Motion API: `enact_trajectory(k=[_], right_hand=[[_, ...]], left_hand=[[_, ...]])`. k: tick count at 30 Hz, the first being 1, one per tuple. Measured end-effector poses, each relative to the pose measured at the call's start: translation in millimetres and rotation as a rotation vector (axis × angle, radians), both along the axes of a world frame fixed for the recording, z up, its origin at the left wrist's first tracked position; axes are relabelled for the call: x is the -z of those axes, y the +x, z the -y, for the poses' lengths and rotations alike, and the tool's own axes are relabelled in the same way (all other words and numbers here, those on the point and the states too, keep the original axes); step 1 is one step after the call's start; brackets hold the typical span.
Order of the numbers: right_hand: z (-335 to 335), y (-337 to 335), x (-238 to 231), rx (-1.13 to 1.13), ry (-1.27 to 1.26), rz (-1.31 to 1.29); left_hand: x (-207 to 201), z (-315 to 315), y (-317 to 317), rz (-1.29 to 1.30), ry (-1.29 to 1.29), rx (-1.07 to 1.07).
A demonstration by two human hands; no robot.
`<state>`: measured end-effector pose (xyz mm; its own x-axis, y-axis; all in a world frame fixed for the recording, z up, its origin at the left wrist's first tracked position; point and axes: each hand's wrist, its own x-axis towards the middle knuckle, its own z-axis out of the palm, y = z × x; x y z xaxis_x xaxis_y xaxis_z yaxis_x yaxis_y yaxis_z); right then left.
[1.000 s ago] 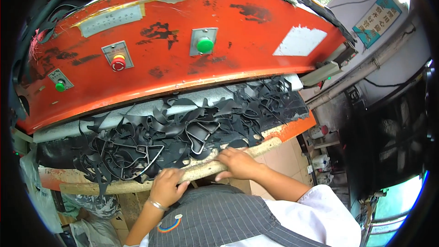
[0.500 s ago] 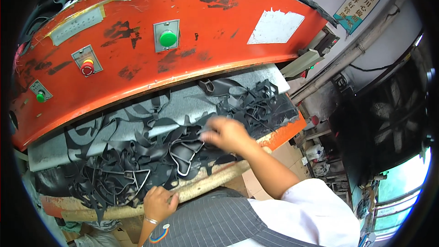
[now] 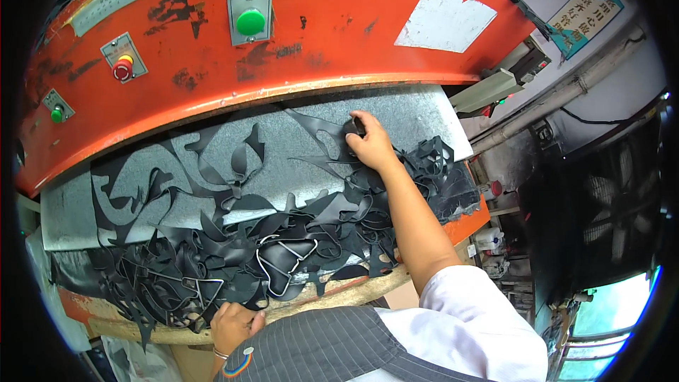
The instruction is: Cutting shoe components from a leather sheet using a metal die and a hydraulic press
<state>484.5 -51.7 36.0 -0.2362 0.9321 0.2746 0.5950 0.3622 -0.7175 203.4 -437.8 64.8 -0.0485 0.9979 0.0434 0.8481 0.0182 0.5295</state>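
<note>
My right hand (image 3: 371, 143) reaches over the grey cutting board (image 3: 311, 166), fingers closed around a small dark cutting die (image 3: 353, 127), mostly hidden by the fingers. Beside it, a cut-out black sheet (image 3: 318, 127) lies on the board. At the front edge (image 3: 304, 304), my left hand (image 3: 237, 324) rests with fingers curled over the edge. Just right of it, a larger metal-edged cutting die (image 3: 286, 262) sits among black scraps. Another metal-edged die (image 3: 203, 286) lies in the scraps near my left hand.
An orange press beam (image 3: 318, 49) spans the far side, with green buttons (image 3: 250, 22) and a red stop button (image 3: 123, 67). Tangled black offcuts (image 3: 170, 262) cover the front of the board. A dark fan (image 3: 608, 191) stands at the right.
My right hand has moved forward from above the scraps to the small die on the board and closed on it. My left hand stays by the front edge. The view has shifted.
</note>
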Motion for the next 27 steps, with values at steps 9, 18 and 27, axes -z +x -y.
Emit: enact_trajectory(k=[9,18,27], right_hand=[[33,18,-22,-0.245,-0.061,0.407],[46,16,-20,-0.160,-0.056,0.319],[86,33,-7,0.086,0.050,0.504]], left_hand=[[0,3,9,-0.041,0.055,-0.024],[13,7,3,-0.082,0.082,-0.001],[-38,-4,-30,0.544,-0.257,-0.040]])
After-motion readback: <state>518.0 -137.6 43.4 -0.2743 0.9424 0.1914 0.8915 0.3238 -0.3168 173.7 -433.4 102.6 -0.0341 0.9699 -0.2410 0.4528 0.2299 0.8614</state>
